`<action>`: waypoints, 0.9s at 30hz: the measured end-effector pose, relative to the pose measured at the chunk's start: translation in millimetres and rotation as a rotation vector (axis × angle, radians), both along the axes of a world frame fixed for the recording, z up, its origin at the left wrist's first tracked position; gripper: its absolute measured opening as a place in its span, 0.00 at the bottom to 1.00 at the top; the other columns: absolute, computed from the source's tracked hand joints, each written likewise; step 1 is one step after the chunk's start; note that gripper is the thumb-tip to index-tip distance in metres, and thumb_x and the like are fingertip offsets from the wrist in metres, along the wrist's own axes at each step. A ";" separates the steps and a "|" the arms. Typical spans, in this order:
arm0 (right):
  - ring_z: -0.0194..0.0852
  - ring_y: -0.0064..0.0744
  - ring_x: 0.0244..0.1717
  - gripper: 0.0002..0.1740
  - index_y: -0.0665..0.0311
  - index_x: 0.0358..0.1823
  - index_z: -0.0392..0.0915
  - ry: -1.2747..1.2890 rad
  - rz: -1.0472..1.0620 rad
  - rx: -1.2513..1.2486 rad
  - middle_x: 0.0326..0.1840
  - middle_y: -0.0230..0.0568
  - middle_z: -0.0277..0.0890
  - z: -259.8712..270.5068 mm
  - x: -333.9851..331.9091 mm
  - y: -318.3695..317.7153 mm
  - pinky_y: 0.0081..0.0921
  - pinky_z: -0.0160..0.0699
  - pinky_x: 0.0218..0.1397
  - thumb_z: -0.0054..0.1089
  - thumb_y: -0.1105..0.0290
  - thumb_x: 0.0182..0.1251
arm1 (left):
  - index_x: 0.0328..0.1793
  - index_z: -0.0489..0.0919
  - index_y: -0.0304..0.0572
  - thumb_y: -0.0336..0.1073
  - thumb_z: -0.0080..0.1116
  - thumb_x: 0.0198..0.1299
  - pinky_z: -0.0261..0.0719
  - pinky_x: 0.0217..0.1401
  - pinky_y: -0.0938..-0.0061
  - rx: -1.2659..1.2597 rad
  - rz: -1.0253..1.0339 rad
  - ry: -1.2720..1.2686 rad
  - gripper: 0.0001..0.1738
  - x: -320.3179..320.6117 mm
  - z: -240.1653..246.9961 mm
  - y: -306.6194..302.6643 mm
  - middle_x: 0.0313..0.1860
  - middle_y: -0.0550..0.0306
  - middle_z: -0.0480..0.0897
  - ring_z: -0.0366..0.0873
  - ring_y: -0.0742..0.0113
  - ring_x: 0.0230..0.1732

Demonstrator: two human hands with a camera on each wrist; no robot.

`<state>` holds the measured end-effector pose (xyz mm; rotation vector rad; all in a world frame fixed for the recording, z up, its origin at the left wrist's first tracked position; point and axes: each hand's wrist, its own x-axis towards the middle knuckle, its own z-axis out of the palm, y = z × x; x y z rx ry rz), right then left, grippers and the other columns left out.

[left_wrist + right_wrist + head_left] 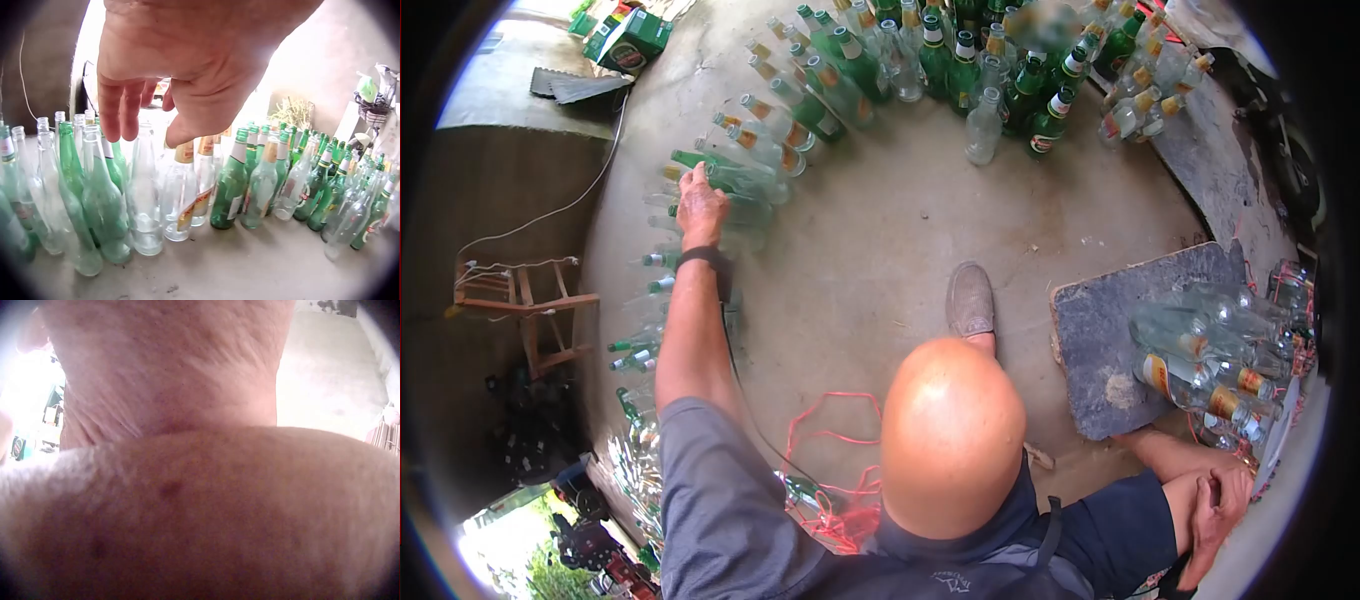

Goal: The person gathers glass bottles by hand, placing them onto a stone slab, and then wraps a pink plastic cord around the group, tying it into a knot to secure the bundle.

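Note:
My left hand (702, 208) reaches out over the left part of an arc of bottles on the floor. In the left wrist view, its fingers (128, 115) and thumb point down on either side of a clear glass bottle's mouth, with gaps beside the neck. That clear bottle (146, 206) stands upright among others. A greenish bottle (105, 200) is to its left and a clear bottle with an orange label (180, 203) to its right. My right hand (1220, 508) rests on my bent leg, holding nothing; bare skin fills most of the right wrist view.
Green bottles (965, 75) and clear ones curve round the far floor. A dark board (1100, 300) lies at right beside a cluster of clear bottles (1200, 325). Red string (845, 525) lies near my left side. A wooden stool (525, 300) and green carton (632, 42) are at left.

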<state>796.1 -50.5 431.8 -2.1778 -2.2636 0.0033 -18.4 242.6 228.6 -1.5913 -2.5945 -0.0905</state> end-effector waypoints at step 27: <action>0.73 0.44 0.36 0.14 0.64 0.32 0.82 -0.004 -0.019 0.008 0.29 0.40 0.75 19.2 -22.6 6.4 0.39 0.68 0.48 0.78 0.70 0.44 | 0.48 0.83 0.37 0.49 0.61 0.67 0.80 0.51 0.46 0.024 -0.236 0.099 0.21 20.5 -43.5 -17.2 0.46 0.34 0.87 0.84 0.32 0.49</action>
